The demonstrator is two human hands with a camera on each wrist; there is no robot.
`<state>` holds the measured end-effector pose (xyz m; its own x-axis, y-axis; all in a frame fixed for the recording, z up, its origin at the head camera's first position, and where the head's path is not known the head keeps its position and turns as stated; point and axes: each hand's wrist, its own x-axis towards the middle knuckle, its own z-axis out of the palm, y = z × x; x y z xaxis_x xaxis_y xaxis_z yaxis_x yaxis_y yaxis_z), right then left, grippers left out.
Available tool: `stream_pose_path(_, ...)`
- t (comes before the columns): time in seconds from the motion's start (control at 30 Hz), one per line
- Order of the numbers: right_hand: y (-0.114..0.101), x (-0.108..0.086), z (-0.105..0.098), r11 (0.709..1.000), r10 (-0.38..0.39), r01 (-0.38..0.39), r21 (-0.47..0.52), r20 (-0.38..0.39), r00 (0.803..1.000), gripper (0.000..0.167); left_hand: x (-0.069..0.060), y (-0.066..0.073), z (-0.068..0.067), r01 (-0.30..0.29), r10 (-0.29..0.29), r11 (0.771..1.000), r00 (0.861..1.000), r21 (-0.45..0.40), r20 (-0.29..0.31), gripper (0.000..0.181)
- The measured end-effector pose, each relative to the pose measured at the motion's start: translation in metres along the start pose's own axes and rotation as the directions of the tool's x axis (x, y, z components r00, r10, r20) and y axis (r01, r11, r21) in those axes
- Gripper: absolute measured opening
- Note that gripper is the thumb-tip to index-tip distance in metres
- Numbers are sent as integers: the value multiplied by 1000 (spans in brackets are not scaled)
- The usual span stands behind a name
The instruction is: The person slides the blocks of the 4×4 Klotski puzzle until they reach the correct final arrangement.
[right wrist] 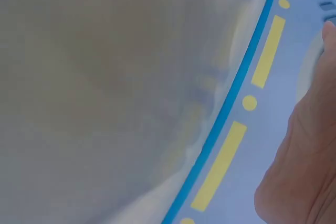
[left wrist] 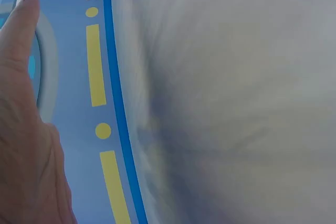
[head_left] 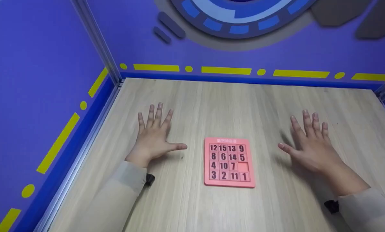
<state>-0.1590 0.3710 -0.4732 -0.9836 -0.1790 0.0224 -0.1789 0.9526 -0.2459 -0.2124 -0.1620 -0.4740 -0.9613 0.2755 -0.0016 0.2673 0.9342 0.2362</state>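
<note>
A pink sliding number puzzle (head_left: 229, 184) lies flat on the wooden table between my two hands. Its numbered tiles sit in a four-by-four grid, with one vacant slot at the right of the third row. To the puzzle's left, my left hand (head_left: 153, 138) is spread with straight fingers, its thumb pointing at the puzzle but apart from it. My right hand (head_left: 314, 151) is spread too, off to the puzzle's right, and holds nothing. In the left wrist view the left thumb (left wrist: 18, 40) shows, and the right wrist view has part of the right hand (right wrist: 304, 161).
The light wooden table (head_left: 192, 206) meets a blue-purple back wall (head_left: 140, 38) with yellow dashes. Another such panel (head_left: 34, 80) stands along the left edge, joined by a metal corner post (head_left: 95, 35). Small black devices (head_left: 150, 179) sit at both wrists.
</note>
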Motion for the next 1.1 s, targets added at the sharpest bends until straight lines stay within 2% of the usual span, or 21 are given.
stream_pose_path(0.1,-4,-6,3,999,-21,20,24,35,999,109,-5,6,9,-17,17,1000,1000,-8,9,150)
stream_pose_path(0.33,-14,-13,4,998,-33,28,60,89,995,109,0,20,16,-76,79,996,995,-45,65,155)
stream_pose_path(0.5,-22,-12,-2,997,-70,68,41,72,995,107,1,27,12,-96,98,995,994,-42,46,158)
stream_pose_path(0.7,-27,-14,-1,996,-89,88,24,73,993,107,-2,35,10,-127,131,990,990,-62,57,161)
stream_pose_path(0.8,-29,-16,-3,995,-99,97,32,63,993,107,-3,40,9,-158,162,984,985,-77,52,164)
stream_pose_path(0.97,-35,-16,-9,991,-113,113,74,2,994,105,-6,49,8,-213,217,971,976,-107,30,166)
stream_pose_path(1.1,-44,-18,-9,988,-119,118,100,5,993,106,-9,56,10,-245,253,959,966,-143,43,166)
